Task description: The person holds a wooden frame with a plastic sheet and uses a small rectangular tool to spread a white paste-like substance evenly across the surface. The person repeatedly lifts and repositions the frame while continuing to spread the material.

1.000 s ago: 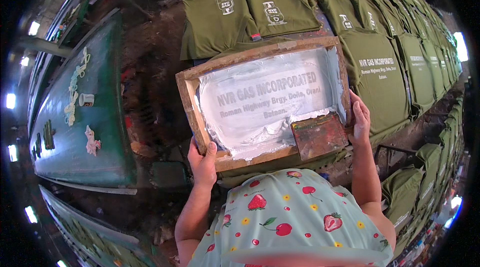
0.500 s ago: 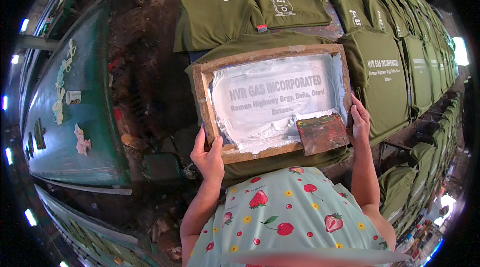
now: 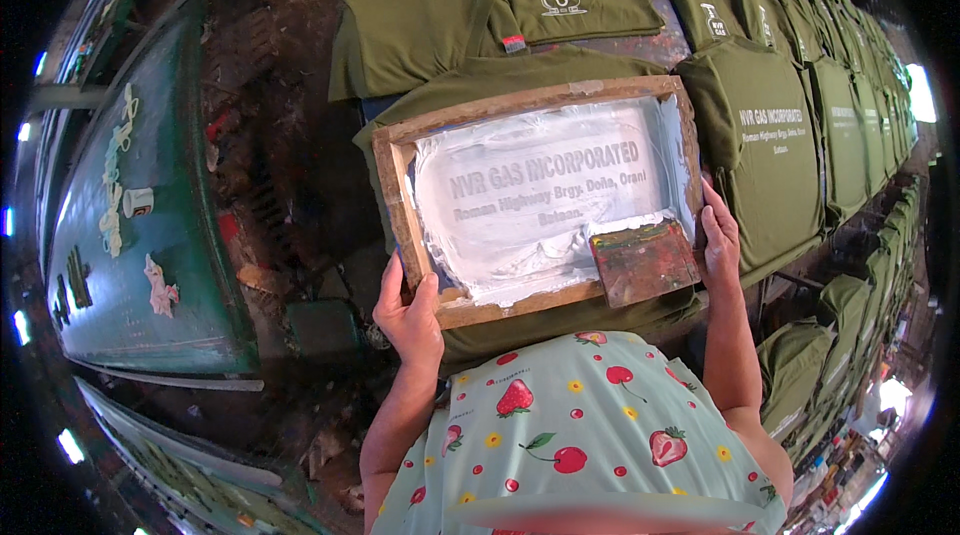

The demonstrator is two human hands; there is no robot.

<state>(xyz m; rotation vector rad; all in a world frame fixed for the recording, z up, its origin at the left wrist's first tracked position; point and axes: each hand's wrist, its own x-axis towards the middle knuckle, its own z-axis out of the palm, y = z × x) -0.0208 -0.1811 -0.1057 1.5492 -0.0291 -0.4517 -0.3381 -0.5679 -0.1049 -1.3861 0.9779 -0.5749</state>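
Note:
A wooden-framed printing screen (image 3: 535,105) lies over an olive green T-shirt (image 3: 470,75) in front of me. White ink smears its mesh, and grey lettering shows through. My left hand (image 3: 410,315) grips the frame's near left corner, thumb on top. My right hand (image 3: 720,243) holds the right side near the front corner, with some fingers hidden behind the wood. Inside the near right corner leans a paint-stained squeegee (image 3: 645,263), its far edge in a ridge of white ink. Whether the frame touches the shirt cannot be made out.
Several olive shirts (image 3: 755,145) with white prints lie in rows at the far side and right. At left stands a green table (image 3: 190,265) with a white cup (image 3: 138,202), pale cord (image 3: 112,175) and a crumpled rag (image 3: 160,287). Dark, cluttered floor lies between.
The screen, with both hands on it, has shifted slightly left and away from me in the picture. Shirts and table have shifted a little in the view too. My grip is the same.

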